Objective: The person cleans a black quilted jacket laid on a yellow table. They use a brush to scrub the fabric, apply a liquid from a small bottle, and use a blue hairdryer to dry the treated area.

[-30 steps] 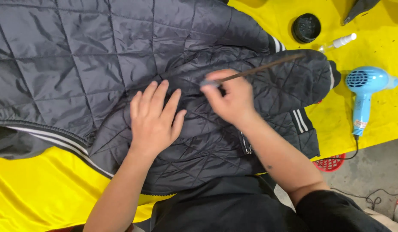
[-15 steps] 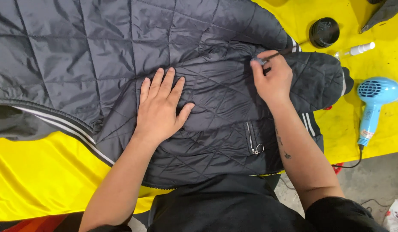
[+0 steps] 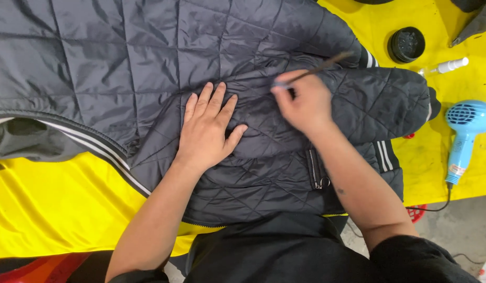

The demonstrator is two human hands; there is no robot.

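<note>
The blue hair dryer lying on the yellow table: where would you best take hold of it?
Take the blue hair dryer by its straight handle, coming from above. It lies flat on the yellow table with the handle pointing toward the near edge, slim and clear of other things; the head is bulkier and the cord trails below.

dark quilted padded jacket (image 3: pixel 148 63): runs off top and left edges | thin dark stick-like tool (image 3: pixel 319 67): motion-blurred, working tip hidden by right hand (image 3: pixel 304 105) | small white spray bottle (image 3: pixel 448 65): contents unreadable | grey cloth (image 3: pixel 476 21): clipped at top-right corner
</note>
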